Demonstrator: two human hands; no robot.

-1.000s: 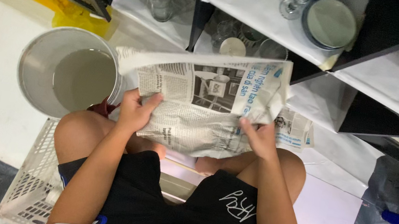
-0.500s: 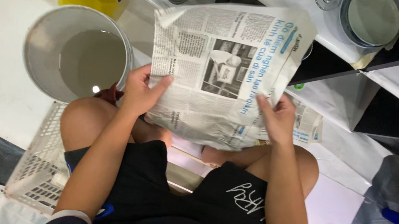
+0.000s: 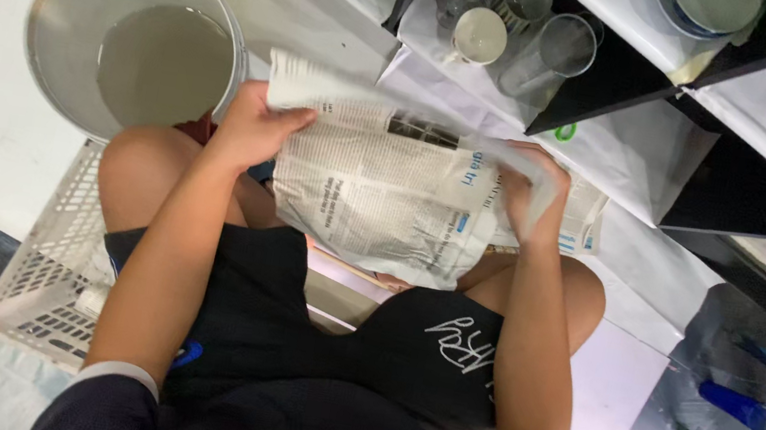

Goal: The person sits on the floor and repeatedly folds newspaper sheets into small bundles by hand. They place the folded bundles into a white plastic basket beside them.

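Observation:
I sit with my knees apart and hold a sheet of newspaper [image 3: 376,194] over my lap. My left hand [image 3: 252,130] grips its upper left corner, where the top edge is folded over toward me. My right hand [image 3: 530,195] grips the right side, its fingers wrapped in the paper. The sheet sags between my hands and hangs down to my black shorts [image 3: 314,336].
A large grey metal bucket [image 3: 69,16] with murky water stands left of my left knee. A white plastic crate [image 3: 40,275] lies under my left thigh. Black shelves ahead hold a white cup [image 3: 481,36], clear glasses [image 3: 555,49] and a round lid [image 3: 703,5]. Blue-handled tools [image 3: 739,405] lie at right.
The newspaper was held up open and flat in front of me; now its top edge has come down toward me and the sheet has dropped lower over my lap.

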